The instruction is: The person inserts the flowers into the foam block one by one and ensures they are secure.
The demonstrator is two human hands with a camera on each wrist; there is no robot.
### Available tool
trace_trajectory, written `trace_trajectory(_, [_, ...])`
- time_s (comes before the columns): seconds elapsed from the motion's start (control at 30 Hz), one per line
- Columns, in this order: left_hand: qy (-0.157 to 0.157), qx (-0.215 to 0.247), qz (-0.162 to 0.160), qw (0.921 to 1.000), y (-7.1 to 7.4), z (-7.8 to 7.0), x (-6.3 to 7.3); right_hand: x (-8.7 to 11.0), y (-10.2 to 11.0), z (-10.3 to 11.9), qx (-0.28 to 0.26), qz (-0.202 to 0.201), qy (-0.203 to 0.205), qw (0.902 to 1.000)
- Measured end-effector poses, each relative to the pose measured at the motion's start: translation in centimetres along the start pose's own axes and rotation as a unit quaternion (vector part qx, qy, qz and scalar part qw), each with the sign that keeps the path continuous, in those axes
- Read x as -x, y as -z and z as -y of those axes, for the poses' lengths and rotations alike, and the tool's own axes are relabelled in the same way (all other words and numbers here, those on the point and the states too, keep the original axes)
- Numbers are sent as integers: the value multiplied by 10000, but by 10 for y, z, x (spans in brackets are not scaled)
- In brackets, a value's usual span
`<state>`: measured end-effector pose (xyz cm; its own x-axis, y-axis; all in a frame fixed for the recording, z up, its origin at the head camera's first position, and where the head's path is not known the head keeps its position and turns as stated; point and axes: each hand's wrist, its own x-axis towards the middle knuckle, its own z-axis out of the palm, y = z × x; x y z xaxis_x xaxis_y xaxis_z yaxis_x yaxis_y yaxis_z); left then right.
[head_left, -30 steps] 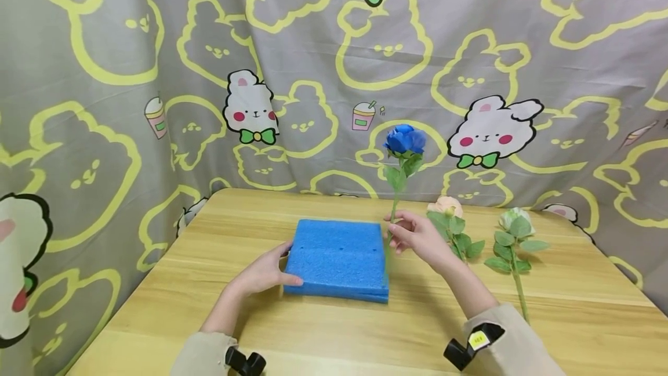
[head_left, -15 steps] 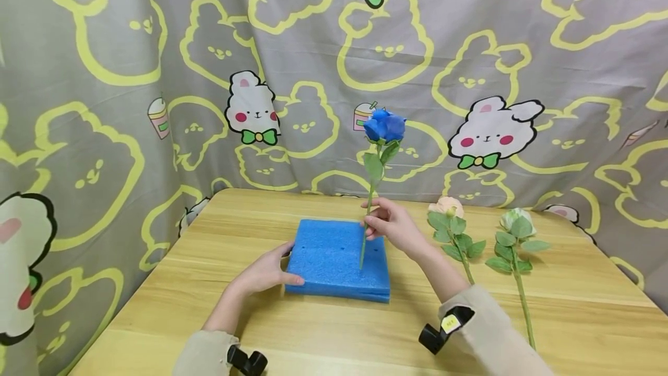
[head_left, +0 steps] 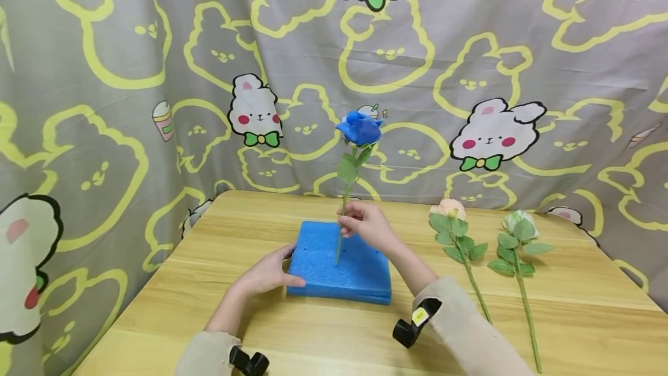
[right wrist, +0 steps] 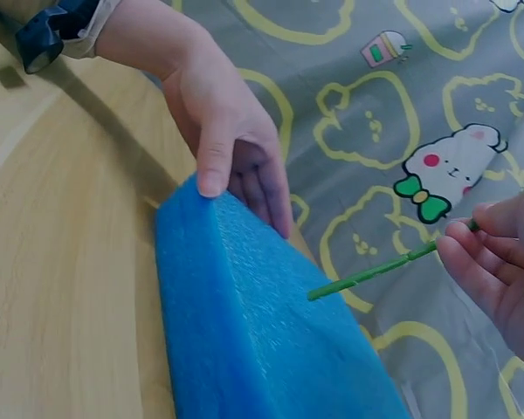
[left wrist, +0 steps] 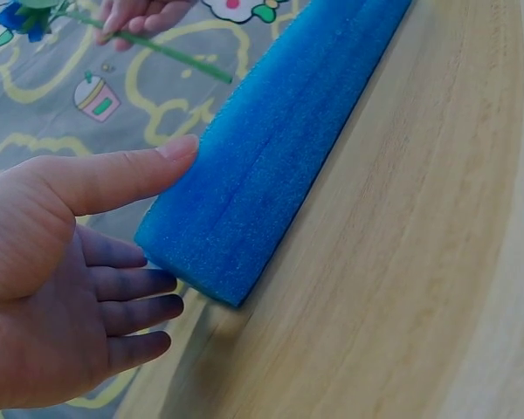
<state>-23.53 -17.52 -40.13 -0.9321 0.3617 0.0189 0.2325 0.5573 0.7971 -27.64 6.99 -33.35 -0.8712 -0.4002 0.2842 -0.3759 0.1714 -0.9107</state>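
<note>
A blue artificial rose (head_left: 360,128) with green leaves stands nearly upright above the foam block, its stem pinched between thumb and fingers of my right hand (head_left: 367,225). In the right wrist view the bare lower end of the stem (right wrist: 367,275) points down toward the foam's top; the left wrist view shows that tip apart from the block. The flat blue foam block (head_left: 318,271) has a few small holes in its top. At its left end, my left hand (head_left: 268,271) rests its thumb on the top edge, with straight, relaxed fingers along the side (left wrist: 87,271).
To the right, a peach rose (head_left: 449,209) and a whitish-green rose (head_left: 520,225) lie on the wooden table (head_left: 323,341), their stems toward the front. A grey curtain (head_left: 308,33) with cartoon rabbits hangs behind the table and along its left side.
My right hand has carried the blue rose leftward, from beside the foam block's right edge to over its middle. My left hand and the block have stayed in place.
</note>
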Motion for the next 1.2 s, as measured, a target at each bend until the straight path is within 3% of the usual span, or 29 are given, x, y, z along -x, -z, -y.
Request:
trace_trajectory(0.2, [-96, 52, 40, 9999, 0, 1, 0, -9, -16, 1, 92, -88, 40, 9999])
trace_trajectory(0.43, [-155, 52, 73, 9998, 1, 1, -1, -7, -33, 28, 275, -141, 359, 9989])
trace_trajectory(0.57, [-141, 53, 89, 9998, 1, 1, -1, -8, -40, 32, 380, -195, 510, 9978])
trace_trajectory(0.83, [-183, 24, 88, 9998, 0, 1, 1, -31, -51, -9, 556, -336, 624, 9959])
trace_trajectory(1.2, [-221, -50, 57, 9997, 0, 1, 1, -35, -56, -11, 577, -467, 541, 9958])
